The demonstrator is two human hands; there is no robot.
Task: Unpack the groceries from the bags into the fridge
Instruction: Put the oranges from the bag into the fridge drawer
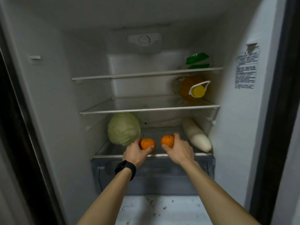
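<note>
Orange fruit sits in each hand: the left hand [135,151] grips one orange [146,143], the right hand [179,149] grips another orange [167,141]. Both are over the bottom shelf [113,150], between a cabbage [123,128] and a white radish [197,135].

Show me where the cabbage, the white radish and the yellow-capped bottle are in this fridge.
cabbage [123,128]: head view, middle of its leafy front.
white radish [196,135]: head view, middle of its body.
yellow-capped bottle [185,89]: head view, its orange side behind the cap.

arms extended forward, left hand [137,152] gripping the left orange [146,142], right hand [180,149] gripping the right orange [167,140].
</note>
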